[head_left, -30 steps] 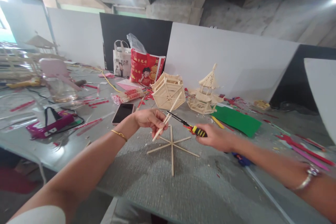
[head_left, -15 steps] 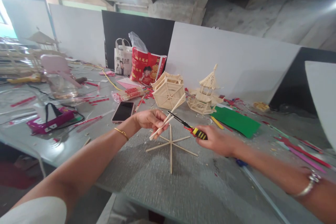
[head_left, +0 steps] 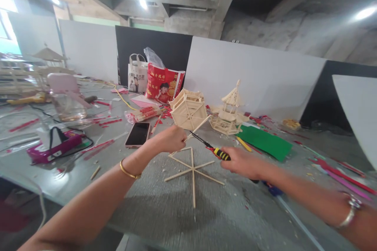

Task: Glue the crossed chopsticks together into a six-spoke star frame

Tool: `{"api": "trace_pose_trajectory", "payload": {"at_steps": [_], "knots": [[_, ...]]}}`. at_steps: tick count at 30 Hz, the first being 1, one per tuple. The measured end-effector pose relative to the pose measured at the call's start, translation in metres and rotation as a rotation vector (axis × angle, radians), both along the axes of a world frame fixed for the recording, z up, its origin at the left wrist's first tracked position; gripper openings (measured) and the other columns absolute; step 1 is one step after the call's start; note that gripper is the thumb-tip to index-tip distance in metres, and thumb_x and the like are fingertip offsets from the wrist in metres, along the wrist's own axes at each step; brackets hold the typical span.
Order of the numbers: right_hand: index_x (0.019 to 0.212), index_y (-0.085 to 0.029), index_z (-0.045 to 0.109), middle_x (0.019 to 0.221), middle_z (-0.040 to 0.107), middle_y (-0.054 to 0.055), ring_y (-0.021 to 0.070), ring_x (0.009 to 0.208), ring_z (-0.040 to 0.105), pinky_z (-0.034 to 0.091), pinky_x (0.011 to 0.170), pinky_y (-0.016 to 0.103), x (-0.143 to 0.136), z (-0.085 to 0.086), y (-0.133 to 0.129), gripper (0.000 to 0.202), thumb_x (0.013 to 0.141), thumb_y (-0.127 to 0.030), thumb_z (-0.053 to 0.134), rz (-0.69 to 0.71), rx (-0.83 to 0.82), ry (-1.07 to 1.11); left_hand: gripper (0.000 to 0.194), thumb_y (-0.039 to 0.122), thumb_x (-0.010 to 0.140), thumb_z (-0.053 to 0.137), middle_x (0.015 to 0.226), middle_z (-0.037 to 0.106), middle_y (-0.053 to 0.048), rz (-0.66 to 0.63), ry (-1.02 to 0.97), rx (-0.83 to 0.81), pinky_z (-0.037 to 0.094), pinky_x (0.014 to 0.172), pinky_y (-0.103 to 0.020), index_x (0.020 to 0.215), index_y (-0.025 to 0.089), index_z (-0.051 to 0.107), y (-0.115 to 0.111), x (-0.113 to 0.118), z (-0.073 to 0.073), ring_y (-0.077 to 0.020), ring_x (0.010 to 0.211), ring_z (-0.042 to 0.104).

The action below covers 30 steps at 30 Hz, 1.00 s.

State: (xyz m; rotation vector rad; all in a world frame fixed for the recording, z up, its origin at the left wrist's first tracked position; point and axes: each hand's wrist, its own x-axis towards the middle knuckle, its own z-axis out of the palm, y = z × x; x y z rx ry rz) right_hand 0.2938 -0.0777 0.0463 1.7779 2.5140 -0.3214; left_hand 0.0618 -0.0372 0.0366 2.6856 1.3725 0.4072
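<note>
My left hand (head_left: 174, 139) is closed round a thin wooden stick (head_left: 202, 124) that slants up to the right; the fingers are mostly hidden behind the back of the hand. My right hand (head_left: 240, 163) grips pliers (head_left: 221, 153) with long dark jaws and black-and-yellow handles. The jaw tips are at the stick, just right of my left hand; whether they bite it I cannot tell. Below, on the table, lies a six-armed star of wooden sticks (head_left: 193, 182). Another stick (head_left: 183, 150) shows near its upper left arms, partly behind my left hand.
Behind my hands stand a hexagonal stick model (head_left: 189, 115) and a small stick pavilion (head_left: 231, 111). A phone (head_left: 138, 134) and wrapped sticks (head_left: 144, 114) lie to the left. Green card (head_left: 265, 141) lies right. A red bag (head_left: 161, 82) stands at the back.
My left hand has turned so its back faces me, hiding the crossed sticks seen before; one still sticks out. The pliers stay close to it. The view has tilted up slightly.
</note>
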Motion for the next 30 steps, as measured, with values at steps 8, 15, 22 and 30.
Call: {"api": "trace_pose_trajectory", "payload": {"at_steps": [8, 15, 22, 30], "knots": [[0.1, -0.011, 0.059, 0.099, 0.065, 0.013, 0.0222, 0.087, 0.057, 0.035, 0.067, 0.029, -0.006, -0.003, 0.006, 0.024, 0.082, -0.023, 0.047, -0.002, -0.03, 0.003, 0.019, 0.004, 0.068, 0.049, 0.071, 0.065, -0.018, 0.065, 0.021, 0.093, 0.049, 0.071, -0.039, 0.072, 0.01, 0.067, -0.004, 0.003, -0.008, -0.0322, 0.08, 0.065], [0.082, -0.018, 0.05, 0.062, 0.056, -0.001, 0.014, 0.059, 0.05, 0.03, 0.053, 0.026, -0.01, -0.002, 0.006, 0.005, 0.079, -0.022, 0.05, -0.088, -0.114, 0.102, 0.018, 0.004, 0.071, 0.049, 0.073, 0.066, -0.016, 0.064, 0.0, 0.113, 0.048, 0.074, -0.035, 0.071, 0.011, 0.066, 0.001, 0.0, -0.007, -0.0294, 0.085, 0.065], [0.067, -0.02, 0.044, 0.057, 0.051, -0.003, 0.0124, 0.056, 0.046, 0.031, 0.052, 0.026, -0.003, -0.007, 0.009, 0.009, 0.075, -0.02, 0.049, -0.041, -0.179, 0.253, 0.02, 0.007, 0.068, 0.051, 0.046, 0.058, -0.001, 0.018, -0.052, 0.035, 0.038, 0.054, -0.021, 0.05, 0.015, 0.056, 0.004, -0.002, -0.001, -0.0136, 0.053, 0.057], [0.066, -0.021, 0.044, 0.055, 0.051, -0.003, 0.0127, 0.055, 0.047, 0.032, 0.053, 0.026, -0.002, -0.003, 0.012, 0.009, 0.073, -0.021, 0.049, -0.037, -0.118, 0.265, 0.022, 0.009, 0.069, 0.052, 0.034, 0.049, 0.005, 0.016, -0.121, -0.046, 0.032, 0.046, -0.017, 0.048, 0.016, 0.054, 0.003, -0.004, 0.005, -0.0097, 0.042, 0.052]]}}
